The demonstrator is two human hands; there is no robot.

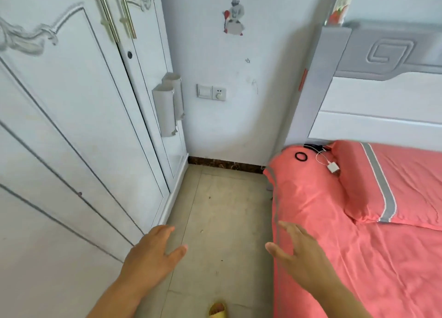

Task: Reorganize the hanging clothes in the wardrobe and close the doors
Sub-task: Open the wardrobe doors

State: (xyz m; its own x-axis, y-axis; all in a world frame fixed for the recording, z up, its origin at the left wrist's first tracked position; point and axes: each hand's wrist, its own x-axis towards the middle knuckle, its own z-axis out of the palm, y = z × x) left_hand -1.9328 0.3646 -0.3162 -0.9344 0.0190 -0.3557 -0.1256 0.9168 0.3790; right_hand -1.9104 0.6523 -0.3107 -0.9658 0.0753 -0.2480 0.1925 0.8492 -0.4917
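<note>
Standing between wardrobe and bed, the person holds both hands out low over the floor tiles. Left hand [153, 253]: fingers spread and relaxed, holding nothing, just off the wardrobe doors [79, 116]. Right hand [296, 250]: fingers likewise loose and empty, over the edge of the coral bedsheet [358, 258]. Both doors sit flush, their long metal handles [117, 13] side by side at the seam. No hanging clothes visible; whether they are sorted cannot be told. Judged from the shut doors, the task looks either finished or not yet begun.
</note>
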